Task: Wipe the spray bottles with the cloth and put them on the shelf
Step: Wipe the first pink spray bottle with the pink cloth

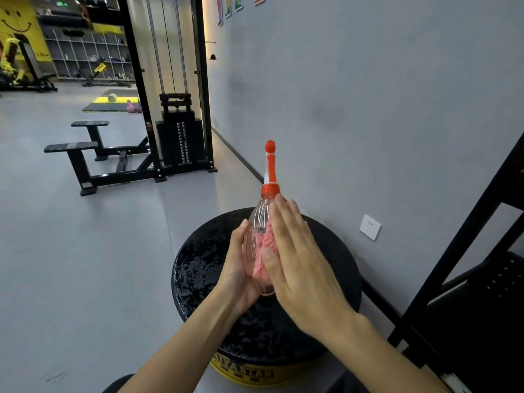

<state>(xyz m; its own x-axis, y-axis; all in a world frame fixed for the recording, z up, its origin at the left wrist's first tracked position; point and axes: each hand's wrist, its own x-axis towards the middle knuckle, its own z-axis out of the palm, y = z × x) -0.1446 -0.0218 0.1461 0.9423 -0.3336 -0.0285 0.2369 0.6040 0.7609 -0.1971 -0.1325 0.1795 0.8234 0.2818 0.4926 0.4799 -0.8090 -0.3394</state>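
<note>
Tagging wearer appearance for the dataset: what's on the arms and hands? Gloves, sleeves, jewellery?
Nothing worn shows. The left hand and right hand are bare, no gloves; no rings visible on the fingers, no watch or band at either wrist. The left forearm and right forearm are bare to the frame edge, no sleeve in view.

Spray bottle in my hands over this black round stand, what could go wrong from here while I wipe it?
1. The right hand presses the pink cloth against the spray bottle with flat fingers and does not grip it, so the cloth may slip off and drop.
2. Only the left hand grips the bottle, low on its body. Sideways rubbing could twist it loose onto the black round stand.
</note>
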